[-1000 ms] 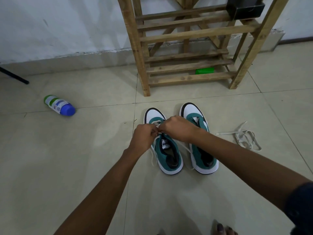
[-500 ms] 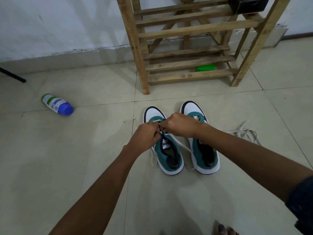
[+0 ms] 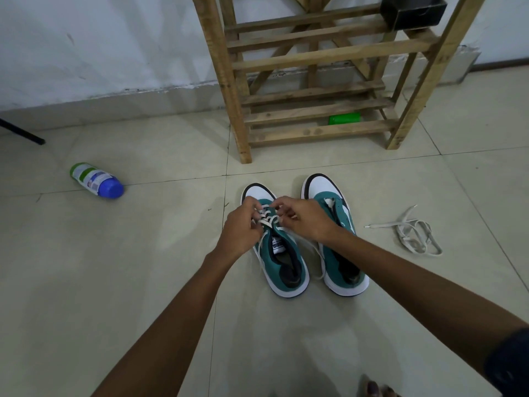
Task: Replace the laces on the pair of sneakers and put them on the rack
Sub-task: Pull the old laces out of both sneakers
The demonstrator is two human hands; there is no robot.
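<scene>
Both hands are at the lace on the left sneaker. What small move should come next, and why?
Probably draw the white lace snug through the current eyelets: the left hand and right hand each pinch it, only the lower rows of the left sneaker are crossed, and loose ends trail beside it.

Left hand point(image 3: 242, 229) and right hand point(image 3: 305, 217) both pinch the white lace point(image 3: 267, 216) on the left sneaker point(image 3: 282, 250); right sneaker point(image 3: 333, 239) just beside it, unlaced. Loose lace point(image 3: 412, 233) on floor point(image 3: 114, 282) to the right; wooden rack point(image 3: 315, 81) behind.
</scene>
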